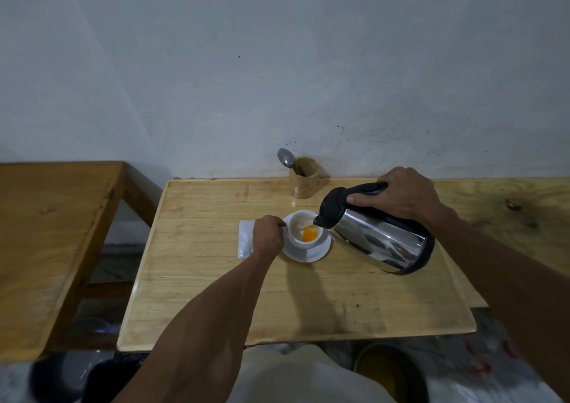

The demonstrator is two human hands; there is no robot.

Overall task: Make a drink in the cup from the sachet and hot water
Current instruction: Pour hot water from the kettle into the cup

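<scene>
Right hand (407, 196) fingers clamped round handle of kettle (376, 233), kettle tilted, spout over cup (305, 228). Left hand (267, 236) fingers closed on cup handle. Cup on saucer (320, 250) just right of left fingers, orange liquid inside. Sachet (245, 239) flat on table (216, 279), partly under left hand.
</scene>
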